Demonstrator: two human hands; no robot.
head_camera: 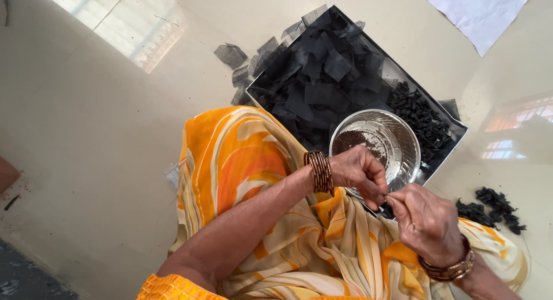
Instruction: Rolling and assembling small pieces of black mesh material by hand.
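Observation:
My left hand point(358, 172), with dark bangles on the wrist, and my right hand point(427, 224), with gold bangles, meet fingertip to fingertip over my lap. Between them they pinch a small dark piece point(387, 206); what it is stays mostly hidden by the fingers. Just beyond my left hand stands a steel bowl point(406, 140) with a patch of dark seeds point(351, 142) inside. The bowl rests in a shallow box tray point(457, 126) that holds a heap of black net squares point(322, 75) and a row of small black tied bundles point(421, 118).
Several black bundles point(491, 208) lie on the pale floor to the right. Loose net squares point(231, 55) sit beside the tray's far left corner. A white sheet point(478, 9) lies at the top right. My orange and yellow draped cloth point(242, 161) covers my lap.

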